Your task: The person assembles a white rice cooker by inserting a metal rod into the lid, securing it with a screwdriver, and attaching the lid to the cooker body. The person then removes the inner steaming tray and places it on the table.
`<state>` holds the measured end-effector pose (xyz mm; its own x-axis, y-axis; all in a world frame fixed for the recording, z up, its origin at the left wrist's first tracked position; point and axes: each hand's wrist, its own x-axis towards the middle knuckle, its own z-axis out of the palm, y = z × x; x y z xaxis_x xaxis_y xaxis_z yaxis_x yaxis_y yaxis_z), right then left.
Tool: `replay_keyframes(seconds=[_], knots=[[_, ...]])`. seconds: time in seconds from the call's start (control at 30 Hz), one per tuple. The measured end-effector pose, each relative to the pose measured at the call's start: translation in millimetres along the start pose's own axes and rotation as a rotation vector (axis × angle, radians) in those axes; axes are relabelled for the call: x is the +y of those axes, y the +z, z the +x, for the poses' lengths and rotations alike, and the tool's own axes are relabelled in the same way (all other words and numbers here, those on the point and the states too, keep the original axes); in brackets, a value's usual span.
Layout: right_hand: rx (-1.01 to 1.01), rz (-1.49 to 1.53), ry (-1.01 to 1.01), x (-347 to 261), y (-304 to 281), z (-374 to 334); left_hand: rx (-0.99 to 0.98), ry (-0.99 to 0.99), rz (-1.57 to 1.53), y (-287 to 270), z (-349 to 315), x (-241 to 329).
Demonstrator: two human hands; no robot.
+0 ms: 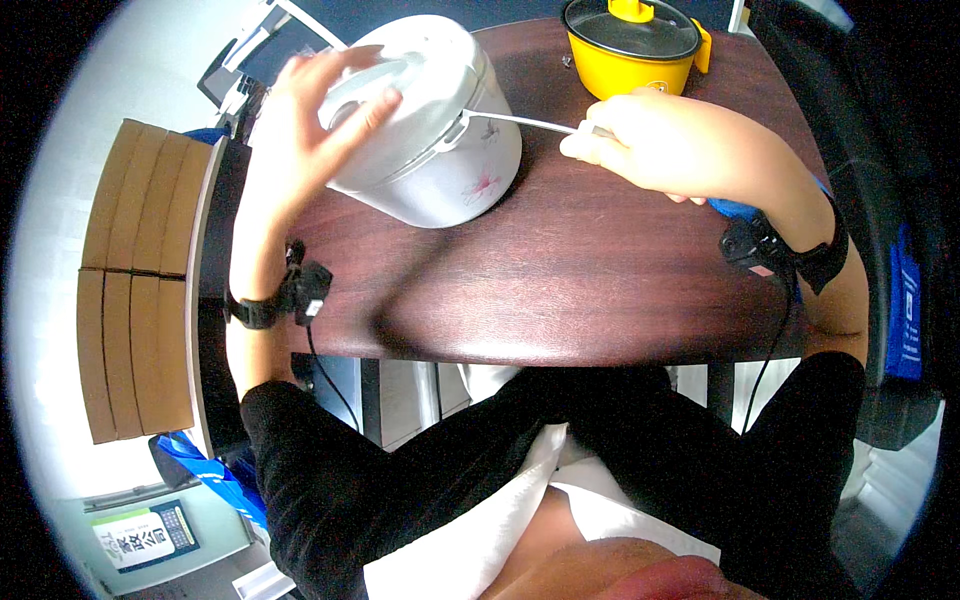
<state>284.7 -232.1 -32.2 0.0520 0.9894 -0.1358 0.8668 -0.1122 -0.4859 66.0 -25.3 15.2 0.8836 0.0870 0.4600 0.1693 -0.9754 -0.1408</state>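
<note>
A white rice cooker (pixel 425 185) with a small pink flower print leans on the table, its lid (pixel 440 60) closed. My left hand (pixel 315 120) is open at the lid's left side, thumb and fingers spread around its raised part; whether the fingertips press on it I cannot tell. From a fitting at the lid's rim, a thin white strip (pixel 520 121) stretches right to my right hand (pixel 640 140). The fingers of that hand are closed on the strip's end. Whether it is a cord or a carrying handle is unclear.
A yellow pot (pixel 625 70) with a dark lid stands at the table's far right. The dark wooden table (pixel 560 270) curves along its near edge. Cardboard boxes (pixel 135 280) are stacked at the left. Black cables hang from devices strapped to both my wrists.
</note>
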Motion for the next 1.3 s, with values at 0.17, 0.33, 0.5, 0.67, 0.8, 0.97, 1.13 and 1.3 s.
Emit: replay_keyframes(seconds=[0.17,0.33,0.5,0.67,0.8,0.97,1.13,1.3], knots=[[-0.092,-0.026,0.095,-11.0,-6.9,-0.7,-0.184,-0.265,-0.126,20.0,29.7,-37.0],[-0.140,-0.134,0.150,-22.8,-17.6,-0.9,-0.504,-0.326,-0.203,34.0,56.3,-56.8],[-0.142,-0.159,0.113,-18.5,-17.7,1.1,-0.428,-0.296,-0.220,41.5,52.6,-64.2],[0.014,-0.259,-0.199,-4.7,-5.0,8.0,-0.396,-0.293,-0.249,36.8,51.4,-55.2],[0.172,-0.457,-0.461,-4.3,-5.1,3.5,-0.365,-0.283,-0.261,40.3,51.6,-55.4],[0.296,-0.523,-0.600,5.5,-0.1,9.1,-0.439,-0.321,-0.207,39.7,56.0,-58.3],[-0.151,-0.111,0.107,-20.4,-23.9,1.5,-0.532,-0.477,-0.259,21.5,63.1,-33.4],[-0.217,0.377,0.152,-1.9,-8.1,-1.6,-0.505,-0.486,-0.265,16.7,61.8,-26.8]])
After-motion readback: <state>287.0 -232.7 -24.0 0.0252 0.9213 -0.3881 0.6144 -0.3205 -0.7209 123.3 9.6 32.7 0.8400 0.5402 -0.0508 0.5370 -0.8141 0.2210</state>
